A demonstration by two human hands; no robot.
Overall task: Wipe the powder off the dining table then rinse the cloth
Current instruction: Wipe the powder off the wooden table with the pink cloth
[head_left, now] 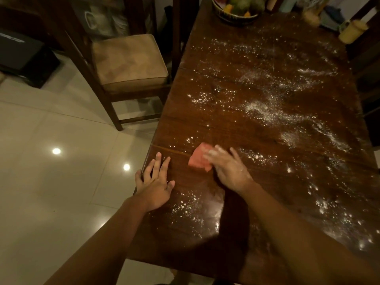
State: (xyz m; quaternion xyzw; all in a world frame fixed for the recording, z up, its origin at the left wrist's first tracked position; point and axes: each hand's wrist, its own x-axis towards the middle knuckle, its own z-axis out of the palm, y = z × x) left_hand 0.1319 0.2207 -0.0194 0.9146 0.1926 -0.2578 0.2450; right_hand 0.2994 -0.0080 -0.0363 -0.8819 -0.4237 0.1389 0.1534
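Observation:
A dark wooden dining table [236, 103] is strewn with white powder [265, 112] across its middle and right side. A folded pink cloth [198, 157] lies on the table near the left edge. My right hand [228, 167], dusted with powder, presses on the cloth with fairly straight fingers; the hand is motion-blurred. My left hand [155, 181] lies flat with spread fingers on the table's left edge, apart from the cloth.
A bowl of fruit [236, 9] stands at the table's far end, with a yellow container [352, 31] and other items at the far right. A cushioned wooden chair [129, 60] stands left of the table on a glossy tiled floor [51, 140].

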